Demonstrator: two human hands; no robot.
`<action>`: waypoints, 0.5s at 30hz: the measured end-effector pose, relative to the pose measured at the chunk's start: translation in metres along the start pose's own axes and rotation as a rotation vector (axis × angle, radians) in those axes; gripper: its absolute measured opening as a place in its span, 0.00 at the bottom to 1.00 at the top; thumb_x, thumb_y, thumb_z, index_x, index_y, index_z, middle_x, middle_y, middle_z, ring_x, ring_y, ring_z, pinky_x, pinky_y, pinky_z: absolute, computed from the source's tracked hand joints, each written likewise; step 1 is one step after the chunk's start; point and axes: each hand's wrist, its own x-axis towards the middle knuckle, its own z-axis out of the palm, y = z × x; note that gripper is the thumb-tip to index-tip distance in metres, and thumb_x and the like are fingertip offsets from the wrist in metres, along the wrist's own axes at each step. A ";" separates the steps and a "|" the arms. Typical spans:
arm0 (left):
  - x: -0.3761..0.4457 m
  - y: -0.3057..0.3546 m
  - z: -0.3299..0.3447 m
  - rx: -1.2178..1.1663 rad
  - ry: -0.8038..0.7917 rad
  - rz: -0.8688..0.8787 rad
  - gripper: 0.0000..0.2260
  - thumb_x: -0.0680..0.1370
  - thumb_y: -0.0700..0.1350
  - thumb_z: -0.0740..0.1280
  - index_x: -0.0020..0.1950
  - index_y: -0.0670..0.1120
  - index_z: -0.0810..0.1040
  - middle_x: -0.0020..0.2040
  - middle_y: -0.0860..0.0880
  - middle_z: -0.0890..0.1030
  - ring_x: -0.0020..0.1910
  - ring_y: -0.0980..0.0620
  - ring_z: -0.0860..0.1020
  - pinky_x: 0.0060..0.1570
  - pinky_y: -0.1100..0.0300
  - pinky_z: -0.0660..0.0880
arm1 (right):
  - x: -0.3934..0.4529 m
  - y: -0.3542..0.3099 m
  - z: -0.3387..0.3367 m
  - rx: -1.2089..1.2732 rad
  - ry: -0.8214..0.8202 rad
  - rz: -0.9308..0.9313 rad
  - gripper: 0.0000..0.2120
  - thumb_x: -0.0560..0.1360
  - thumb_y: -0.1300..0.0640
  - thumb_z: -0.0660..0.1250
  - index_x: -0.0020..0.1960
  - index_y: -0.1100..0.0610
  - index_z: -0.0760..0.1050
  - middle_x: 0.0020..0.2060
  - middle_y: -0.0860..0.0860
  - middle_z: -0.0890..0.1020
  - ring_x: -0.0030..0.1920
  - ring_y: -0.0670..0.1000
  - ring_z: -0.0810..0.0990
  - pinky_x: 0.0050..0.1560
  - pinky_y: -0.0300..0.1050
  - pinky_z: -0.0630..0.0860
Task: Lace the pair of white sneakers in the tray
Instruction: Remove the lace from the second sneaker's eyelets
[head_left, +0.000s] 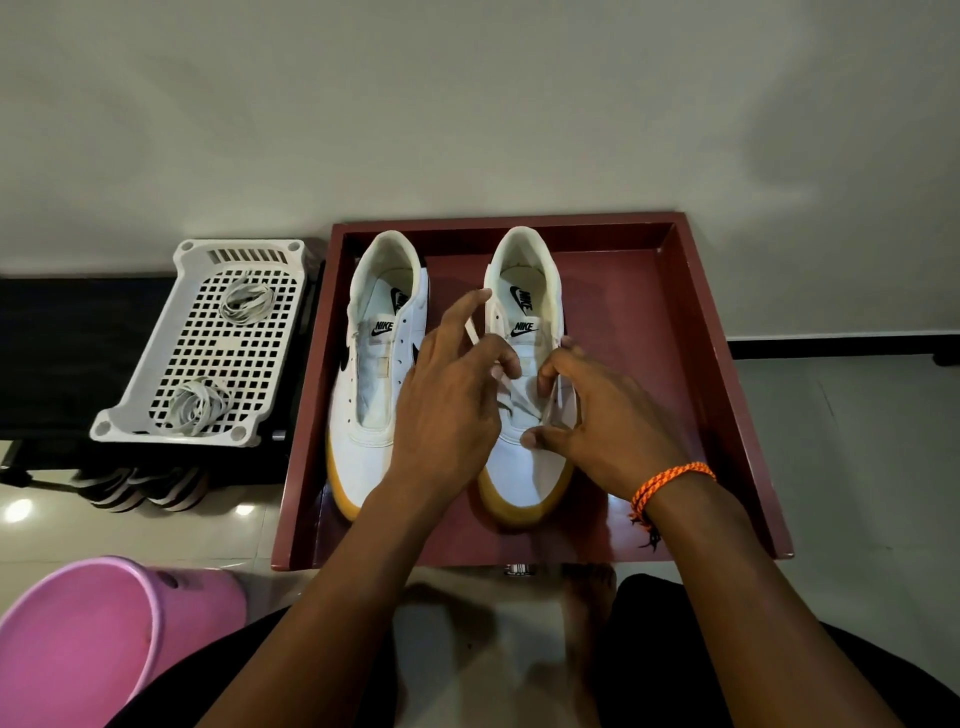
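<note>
Two white sneakers with yellow soles stand side by side in a dark red tray (691, 332), toes toward me. The left sneaker (376, 374) has bare eyelets and no lace. A white lace (511, 400) runs through the lower eyelets of the right sneaker (524, 291). My left hand (449, 400) hovers over that shoe's left side and pinches one lace end, index finger stretched out. My right hand (602, 415) grips the other lace end at the shoe's right eyelets. Both hands hide much of the lacing.
A white perforated basket (171, 358) sits left of the tray on a dark stand and holds two coiled white laces (247, 301) (195, 408). A pink tub (88, 639) is at the lower left. Striped sandals (140, 486) lie under the stand. A wall rises behind the tray.
</note>
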 end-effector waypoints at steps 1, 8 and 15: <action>-0.001 0.000 0.000 0.005 -0.038 0.025 0.09 0.81 0.39 0.65 0.52 0.51 0.82 0.85 0.54 0.61 0.75 0.46 0.71 0.55 0.45 0.79 | 0.000 0.000 0.000 -0.008 -0.003 0.004 0.24 0.66 0.45 0.83 0.50 0.42 0.69 0.75 0.39 0.72 0.54 0.53 0.82 0.50 0.56 0.82; -0.004 0.004 0.009 0.031 -0.080 0.049 0.03 0.79 0.45 0.75 0.48 0.50 0.81 0.85 0.53 0.61 0.77 0.45 0.69 0.57 0.42 0.78 | 0.000 0.000 -0.001 0.024 -0.001 0.000 0.24 0.66 0.46 0.83 0.50 0.43 0.69 0.71 0.38 0.74 0.50 0.52 0.82 0.48 0.56 0.82; 0.002 -0.001 0.004 -0.398 0.118 -0.211 0.09 0.86 0.48 0.64 0.53 0.44 0.79 0.55 0.51 0.82 0.54 0.51 0.81 0.52 0.53 0.80 | 0.002 0.003 0.001 0.047 0.010 0.007 0.25 0.64 0.44 0.83 0.50 0.43 0.70 0.67 0.40 0.77 0.53 0.52 0.82 0.49 0.58 0.81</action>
